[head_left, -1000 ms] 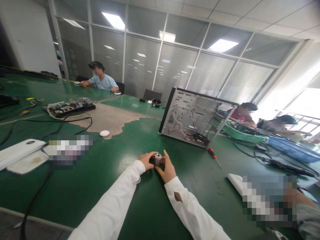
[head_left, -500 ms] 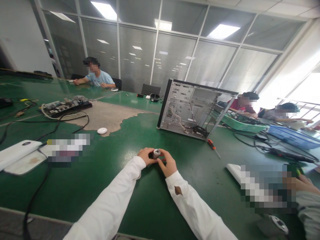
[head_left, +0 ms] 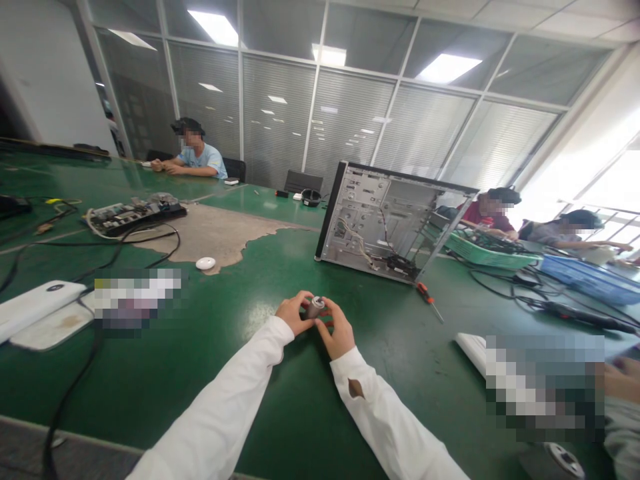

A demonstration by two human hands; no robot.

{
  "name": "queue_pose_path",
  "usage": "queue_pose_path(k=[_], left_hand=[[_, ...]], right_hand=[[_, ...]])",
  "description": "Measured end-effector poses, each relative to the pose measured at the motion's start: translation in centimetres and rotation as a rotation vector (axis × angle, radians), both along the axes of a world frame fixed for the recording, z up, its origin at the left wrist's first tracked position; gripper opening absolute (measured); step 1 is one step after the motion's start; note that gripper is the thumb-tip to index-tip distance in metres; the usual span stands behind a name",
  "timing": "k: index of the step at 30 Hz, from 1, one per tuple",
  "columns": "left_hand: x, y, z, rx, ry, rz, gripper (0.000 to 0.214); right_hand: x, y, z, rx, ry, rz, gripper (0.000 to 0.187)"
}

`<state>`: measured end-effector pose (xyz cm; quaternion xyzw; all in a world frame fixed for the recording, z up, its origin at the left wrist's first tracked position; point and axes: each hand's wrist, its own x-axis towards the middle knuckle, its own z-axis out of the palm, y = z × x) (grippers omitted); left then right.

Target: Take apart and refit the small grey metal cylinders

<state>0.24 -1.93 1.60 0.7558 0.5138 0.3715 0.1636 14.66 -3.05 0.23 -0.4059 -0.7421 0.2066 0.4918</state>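
Between my two hands is a small grey metal cylinder (head_left: 315, 307), its lighter ring-shaped end facing up and dark detail in the middle; it looks like a small motor, but I cannot tell for sure. My left hand (head_left: 296, 313) grips its left side, thumb at the front. From the right, the fingers and thumb of my right hand (head_left: 338, 328) close around it. The cylinder leans slightly to the right, low over the green table (head_left: 280, 400); whether its base touches the table is hidden by my fingers.
An open computer case (head_left: 385, 223) stands ahead, a screwdriver (head_left: 430, 301) beside it. Green (head_left: 493, 252) and blue (head_left: 595, 277) baskets are at right, near a co-worker's sleeve (head_left: 623, 427) and another metal cylinder (head_left: 553, 461). Left are a white lid (head_left: 205, 264), cables and a circuit assembly (head_left: 133, 217).
The cylinder has tipped a little to the right in my hands. At the right edge, a co-worker's hand has drawn back rightward. The person across the table has brought both hands together.
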Motion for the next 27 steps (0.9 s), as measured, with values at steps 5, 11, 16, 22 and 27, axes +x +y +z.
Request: queue_pose_path(k=[5,11,16,22,27], left_hand=[[0.2,-0.1,-0.2,-0.014,-0.049,-0.014,0.049],[0.3,-0.4,0.2,-0.018,-0.055,-0.066,0.048],[0.4,-0.5,0.4,0.011,-0.071,-0.011,0.052],[0.8,-0.5,0.9,0.078,-0.119,0.033,0.042],[1.1,-1.1,1.5,0.163,-0.080,0.035,0.035]], right_hand=[[0.0,-0.4,0.6,-0.010,-0.009,0.005,0.049],[0.1,-0.2,0.5,-0.136,0.077,0.011,0.046],[0.0,0.7,-0.4,-0.440,0.535,0.061,0.044],[-0.3,0.6,-0.5,-0.775,1.078,0.137,0.041],[-0.5,0.3,-0.9,-0.863,1.169,0.226,0.029]])
